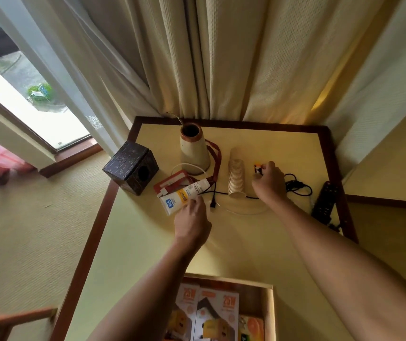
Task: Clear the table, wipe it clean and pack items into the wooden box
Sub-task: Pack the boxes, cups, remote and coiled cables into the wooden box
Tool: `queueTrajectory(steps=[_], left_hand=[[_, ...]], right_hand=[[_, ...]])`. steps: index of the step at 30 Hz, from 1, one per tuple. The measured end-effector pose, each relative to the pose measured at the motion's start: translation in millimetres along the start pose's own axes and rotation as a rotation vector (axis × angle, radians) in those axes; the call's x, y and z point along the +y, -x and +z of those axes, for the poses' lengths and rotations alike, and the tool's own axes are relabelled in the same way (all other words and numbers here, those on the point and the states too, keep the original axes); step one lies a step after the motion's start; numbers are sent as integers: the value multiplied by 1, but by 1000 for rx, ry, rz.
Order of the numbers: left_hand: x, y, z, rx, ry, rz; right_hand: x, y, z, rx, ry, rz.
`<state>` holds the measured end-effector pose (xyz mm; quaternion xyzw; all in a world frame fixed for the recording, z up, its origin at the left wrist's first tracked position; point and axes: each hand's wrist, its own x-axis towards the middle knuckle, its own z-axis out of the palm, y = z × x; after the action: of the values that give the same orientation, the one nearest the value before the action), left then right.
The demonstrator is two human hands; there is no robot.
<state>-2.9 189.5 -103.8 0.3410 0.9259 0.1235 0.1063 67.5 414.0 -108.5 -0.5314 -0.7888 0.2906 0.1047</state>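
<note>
Table [258,141], cream top, dark rim. Box [269,313] at near edge, cartons inside. Vase [193,151] at far side, cup stack [236,173] to its right, remote [325,200] at right rim. Tube [179,196] in front of vase, gripped by left hand [192,217]. Small orange-black item [257,168] beside cups, pinched by right hand [269,180]. Hands well apart.

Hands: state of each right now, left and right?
Left hand: grips the white tube.
Right hand: pinches a small orange-and-black item; what it is cannot be told.
</note>
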Motion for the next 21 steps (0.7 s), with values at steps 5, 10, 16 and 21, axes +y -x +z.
queueTrajectory(steps=[5,10,16,21], left_hand=[[6,39,-39,65,219,5],[18,107,-77,138,682,47],[25,185,-78,-228,1196,-66],[27,201,-48,-266,1221,-129]], right_hand=[[1,76,-46,59,-264,-162],[13,194,-96,6,-451,-195],[49,275,-121,-85,-340,-286],[58,300,-120,-163,-222,-321]])
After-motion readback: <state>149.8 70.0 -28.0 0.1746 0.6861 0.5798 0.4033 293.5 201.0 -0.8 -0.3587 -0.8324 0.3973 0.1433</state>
